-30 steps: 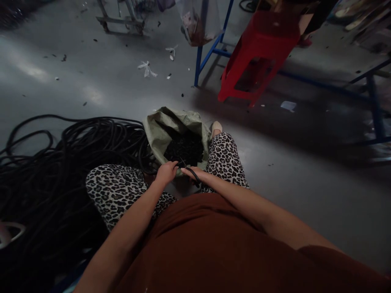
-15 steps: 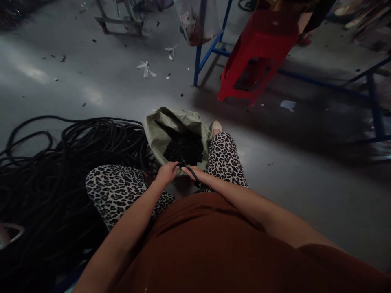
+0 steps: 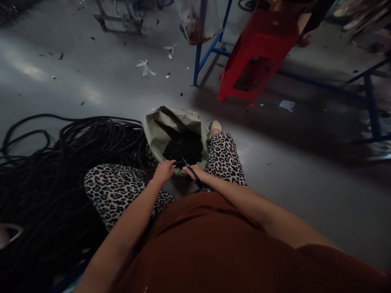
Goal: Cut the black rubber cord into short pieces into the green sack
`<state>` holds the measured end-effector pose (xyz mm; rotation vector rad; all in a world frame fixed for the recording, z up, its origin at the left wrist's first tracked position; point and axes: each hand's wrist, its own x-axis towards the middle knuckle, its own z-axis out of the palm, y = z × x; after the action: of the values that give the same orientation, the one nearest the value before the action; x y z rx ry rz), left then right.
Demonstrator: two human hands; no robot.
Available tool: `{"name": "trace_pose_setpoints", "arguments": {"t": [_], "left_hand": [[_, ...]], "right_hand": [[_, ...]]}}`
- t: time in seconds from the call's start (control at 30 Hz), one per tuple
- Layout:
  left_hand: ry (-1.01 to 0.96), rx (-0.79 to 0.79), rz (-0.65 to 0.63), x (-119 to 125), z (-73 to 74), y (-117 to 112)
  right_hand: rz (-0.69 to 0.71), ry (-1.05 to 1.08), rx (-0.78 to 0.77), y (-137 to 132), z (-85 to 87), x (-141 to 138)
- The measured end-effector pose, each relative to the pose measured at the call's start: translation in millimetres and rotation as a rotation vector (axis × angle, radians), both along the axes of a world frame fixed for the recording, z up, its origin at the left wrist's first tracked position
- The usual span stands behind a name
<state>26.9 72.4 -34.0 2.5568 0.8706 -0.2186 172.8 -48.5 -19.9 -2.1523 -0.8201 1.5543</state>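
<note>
My left hand is closed around a black rubber cord, whose end pokes out to the right. In my right hand is a pair of scissors with dark handles, the blades pointing up and left close to the cord's end. Both hands are over the near rim of a pale green woven sack standing between my knees. Inside the sack lies a heap of small black pieces. To the left, a large tangled pile of the black cord spreads over the floor.
A red plastic stool stands ahead to the right, with part of another person at it. Beside it are a blue metal frame and a hanging clear bag. White scraps and dark bits litter the grey floor.
My left hand has shifted slightly left, away from the right hand, and the gap between them is wider. More of the cord now shows by the scissors' blades.
</note>
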Motion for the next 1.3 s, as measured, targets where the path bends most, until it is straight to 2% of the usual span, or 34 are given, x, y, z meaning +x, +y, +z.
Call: {"name": "trace_pose_setpoints", "arguments": {"t": [0.27, 0.43, 0.67, 0.97, 1.17, 1.3], "left_hand": [[0.085, 0.055, -0.030, -1.4, -1.7, 2.1], [0.087, 0.061, -0.014, -1.7, -0.6, 2.4], [0.067, 0.045, 0.047, -3.2, 1.0, 3.9], [0.021, 0.019, 0.108, 0.1, 4.2, 1.5], [0.041, 0.000, 0.071, 5.9, 10.7, -6.3], [0.046, -0.007, 0.047, 6.8, 10.3, -8.4]], "right_hand": [[0.007, 0.009, -0.029, 0.1, 11.6, 0.1], [-0.003, 0.006, -0.031, -1.0, 6.5, 0.5], [-0.125, 0.064, -0.064, 0.2, 0.5, 1.0], [-0.051, 0.195, -0.091, 1.2, 11.1, -1.3], [-0.011, 0.152, -0.109, 3.6, 2.9, -0.9], [-0.032, 0.142, -0.098, 3.1, -4.5, -0.9]]}}
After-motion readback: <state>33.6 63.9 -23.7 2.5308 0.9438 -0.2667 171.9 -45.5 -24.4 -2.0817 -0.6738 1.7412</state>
